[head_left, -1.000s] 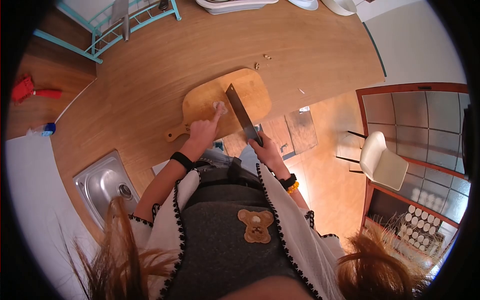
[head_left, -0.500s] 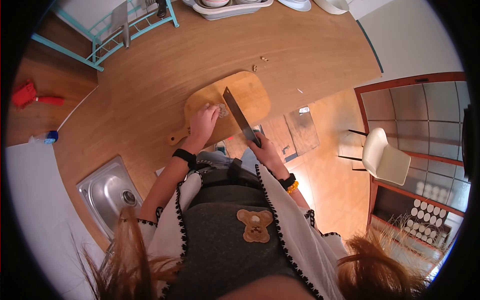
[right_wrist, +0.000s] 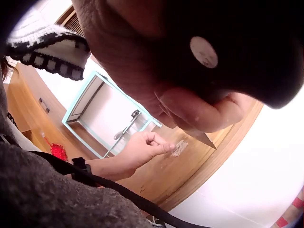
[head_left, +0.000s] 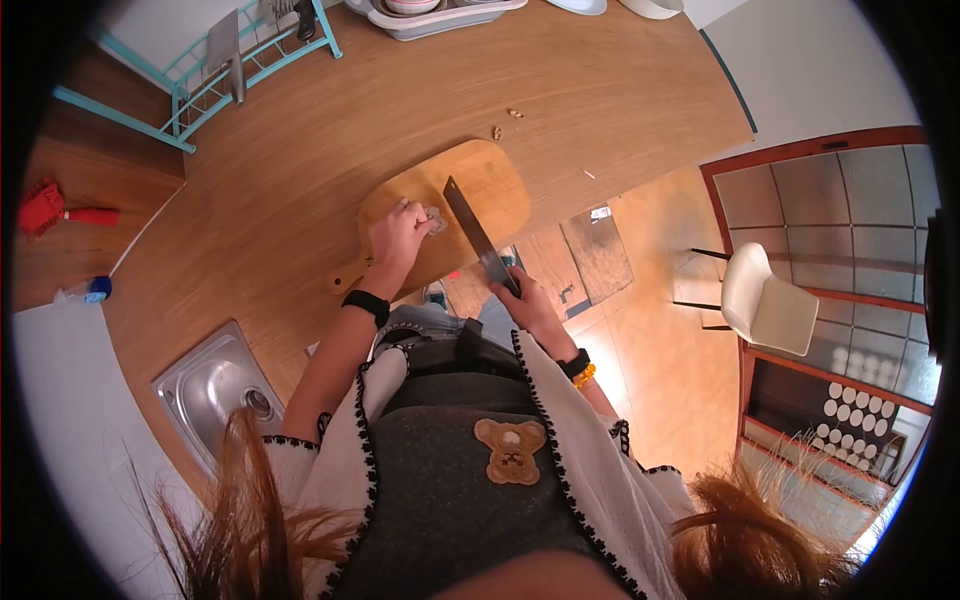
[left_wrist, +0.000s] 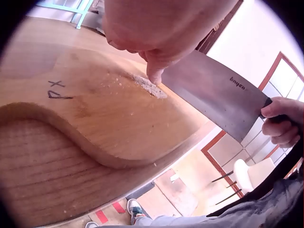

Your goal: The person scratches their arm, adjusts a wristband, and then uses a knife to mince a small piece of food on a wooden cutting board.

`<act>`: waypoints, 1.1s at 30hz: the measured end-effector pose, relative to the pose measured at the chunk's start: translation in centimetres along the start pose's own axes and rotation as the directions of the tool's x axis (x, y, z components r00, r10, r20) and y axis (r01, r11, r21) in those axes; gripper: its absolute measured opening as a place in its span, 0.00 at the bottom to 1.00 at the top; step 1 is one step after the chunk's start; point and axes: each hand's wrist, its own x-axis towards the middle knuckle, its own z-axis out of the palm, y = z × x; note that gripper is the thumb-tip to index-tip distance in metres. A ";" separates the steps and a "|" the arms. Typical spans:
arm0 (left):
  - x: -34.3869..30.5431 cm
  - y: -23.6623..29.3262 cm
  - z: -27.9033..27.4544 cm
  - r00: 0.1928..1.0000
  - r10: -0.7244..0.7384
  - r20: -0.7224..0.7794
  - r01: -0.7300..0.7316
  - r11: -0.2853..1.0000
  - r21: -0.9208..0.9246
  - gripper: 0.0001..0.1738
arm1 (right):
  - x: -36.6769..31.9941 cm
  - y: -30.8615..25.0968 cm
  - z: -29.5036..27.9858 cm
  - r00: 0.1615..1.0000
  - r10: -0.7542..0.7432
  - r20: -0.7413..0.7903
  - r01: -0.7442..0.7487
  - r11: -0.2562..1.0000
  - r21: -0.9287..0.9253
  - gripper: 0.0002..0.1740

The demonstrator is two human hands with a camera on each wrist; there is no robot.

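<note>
A small heap of pale, finely chopped, crumbly food [left_wrist: 151, 88] lies on the wooden cutting board [head_left: 492, 185], with loose crumbs around it. At its edge is my left hand [head_left: 396, 240], thumb extended to touch the heap and the other fingers curled back toward the palm, as the right wrist view shows. My right hand [head_left: 527, 302] grips the dark handle of a broad cleaver [left_wrist: 213, 88]. The blade slants across the right part of the board in the head view, just beside the heap, its flat side facing the left wrist camera.
Two tan bits [head_left: 497, 132] lie behind the board. A dish tray [head_left: 440, 22] stands at the back; a turquoise rack [head_left: 185, 120] with another cleaver [head_left: 226, 45] stands back left. The sink [head_left: 215, 385] is at left, a cream chair [head_left: 770, 300] beyond the counter's right edge.
My left hand has gone from a pointing index finger on the heap to curled fingers with the thumb at its edge. My right hand keeps the cleaver in nearly the same place.
</note>
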 end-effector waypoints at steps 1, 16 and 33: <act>0.1 0.6 -0.7 0.997 -0.058 0.057 0.058 0.998 -0.014 0.08 | 0.0 0.0 -0.1 1.000 0.002 0.007 -0.002 1.000 0.003 0.20; -1.7 -0.1 0.5 0.987 0.146 -0.066 -0.141 0.987 0.071 0.19 | 0.7 0.6 -0.5 0.998 -0.065 -0.027 0.064 0.998 -0.026 0.19; -3.6 -0.9 0.7 0.936 0.349 0.048 -0.341 0.862 0.375 0.31 | 0.2 1.0 -0.6 1.000 -0.009 -0.027 0.009 1.000 -0.026 0.18</act>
